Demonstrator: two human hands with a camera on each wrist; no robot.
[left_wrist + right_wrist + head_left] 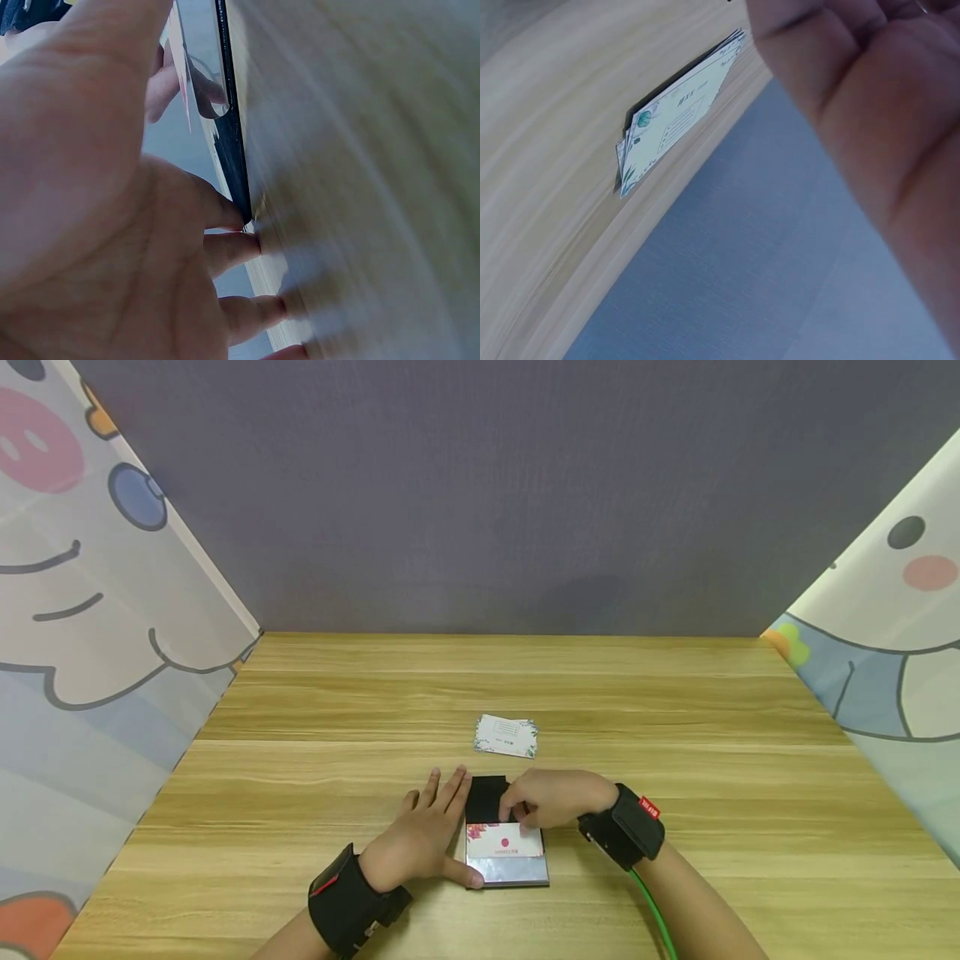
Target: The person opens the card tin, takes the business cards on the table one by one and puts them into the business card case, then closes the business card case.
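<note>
Head view: left hand (422, 837) lies spread, steadying the open card case (512, 872) between the hands; right hand (553, 797) pinches the floral card (489, 843) over it. Looks like loading; next calls for easing it flat, spare cards (506, 737) beyond both hands.

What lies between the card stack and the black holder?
Just a narrow, bare strip of table separates stack from holder, as the head view shows.

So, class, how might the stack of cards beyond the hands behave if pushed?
The stack of cards would probably slide apart: its edges are misaligned. Each card looks thin, so likely light and bendable. Lying flat on the table, the stack seems unlikely to roll or tip.
</note>
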